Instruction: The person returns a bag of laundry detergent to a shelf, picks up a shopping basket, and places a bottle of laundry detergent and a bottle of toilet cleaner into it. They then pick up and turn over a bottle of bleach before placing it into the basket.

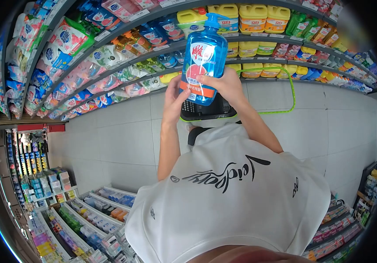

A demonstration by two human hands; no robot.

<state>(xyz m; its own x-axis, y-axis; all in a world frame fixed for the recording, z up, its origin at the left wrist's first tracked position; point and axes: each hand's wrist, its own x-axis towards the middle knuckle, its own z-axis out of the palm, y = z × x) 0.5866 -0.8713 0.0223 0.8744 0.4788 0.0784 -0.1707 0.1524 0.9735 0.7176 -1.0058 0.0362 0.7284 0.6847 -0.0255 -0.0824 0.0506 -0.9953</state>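
A large blue pump bottle (206,57) with a red-and-white label is held upright before the shelves, its pump at the top. My left hand (176,93) wraps the bottle's lower left side, fingers partly hidden behind it. On the lower right side, my right hand (227,85) grips it with the thumb across the front label. Below the bottle, a black basket (210,109) with a bright green rim is partly covered by the bottle and my right arm.
Curved shelves (153,50) hold bagged detergents, bottles and yellow jugs (253,18). A green loop (293,94) extends right of the basket over the grey tiled floor (122,136). More stocked shelves (83,219) stand at the lower left and lower right.
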